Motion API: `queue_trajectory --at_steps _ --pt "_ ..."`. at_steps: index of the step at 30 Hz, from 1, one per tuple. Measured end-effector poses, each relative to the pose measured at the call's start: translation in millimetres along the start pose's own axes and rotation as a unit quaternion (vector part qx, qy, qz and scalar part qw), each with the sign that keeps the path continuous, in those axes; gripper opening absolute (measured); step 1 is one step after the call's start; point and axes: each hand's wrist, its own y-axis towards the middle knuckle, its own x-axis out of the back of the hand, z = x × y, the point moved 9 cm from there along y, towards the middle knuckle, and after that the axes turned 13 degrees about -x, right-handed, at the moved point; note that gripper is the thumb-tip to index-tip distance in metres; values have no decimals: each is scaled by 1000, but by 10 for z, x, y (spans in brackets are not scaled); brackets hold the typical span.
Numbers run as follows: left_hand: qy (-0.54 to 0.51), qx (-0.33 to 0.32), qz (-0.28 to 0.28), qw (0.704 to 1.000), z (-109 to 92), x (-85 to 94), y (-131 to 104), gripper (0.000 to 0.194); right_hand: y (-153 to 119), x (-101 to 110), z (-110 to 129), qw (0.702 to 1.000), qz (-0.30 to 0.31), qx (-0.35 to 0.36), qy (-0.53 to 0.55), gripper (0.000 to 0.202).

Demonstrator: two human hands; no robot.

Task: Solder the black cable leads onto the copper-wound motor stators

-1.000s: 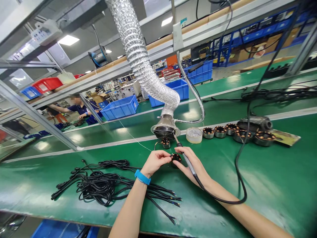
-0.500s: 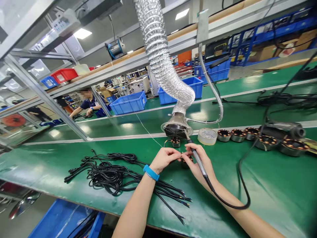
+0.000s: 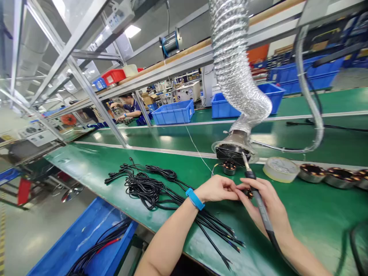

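My right hand [image 3: 266,203] is closed around a soldering iron [image 3: 260,205], whose tip points up and away toward the fume hood [image 3: 234,147]. My left hand [image 3: 220,188], with a blue band [image 3: 194,198] at its wrist, is closed in a pinch against the fingertips of my right hand. What the pinch holds is too small to make out. Behind the right fingers a copper-wound stator [image 3: 249,194] shows only in part. Another small stator [image 3: 229,168] with a thin wire stands under the hood. Black cables [image 3: 149,190] lie bundled to the left, their stripped ends running beneath my left forearm.
A roll of clear tape [image 3: 281,169] and a row of stators [image 3: 312,173] stand to the right. A silver duct [image 3: 238,76] hangs over the hood. Below the bench's left edge sits a blue bin [image 3: 94,214] with cables. A co-worker [image 3: 130,107] sits farther back.
The view has swung left, so the bench and both hands appear farther right, and more of the blue bin shows. My hands keep their pinch. The co-worker has raised one hand.
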Motion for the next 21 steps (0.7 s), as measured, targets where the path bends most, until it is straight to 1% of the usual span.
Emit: queue_trajectory --at_steps 4,7,9,12,15,18,21 --pt "77 8 41 996 -41 -26 -18 26 -27 -21 -33 1000 -4 7 -2 28" --pt "113 32 45 992 -29 -1 -16 25 -33 -36 -39 1000 -1 10 -3 27" --pt "122 34 41 991 -44 11 -10 22 -37 -38 -12 1000 -3 15 -6 28" --pt "126 25 47 991 -79 -8 -8 20 -48 -45 45 1000 -3 25 1 27" --pt "117 37 50 991 -70 -13 -30 22 -59 -58 44 1000 1 26 5 23" --pt "90 39 31 995 -94 35 -53 27 -49 -41 -24 1000 -2 -2 -2 22" --pt "66 2 15 998 -200 87 -55 30 -26 0 -75 999 -8 -36 11 22"
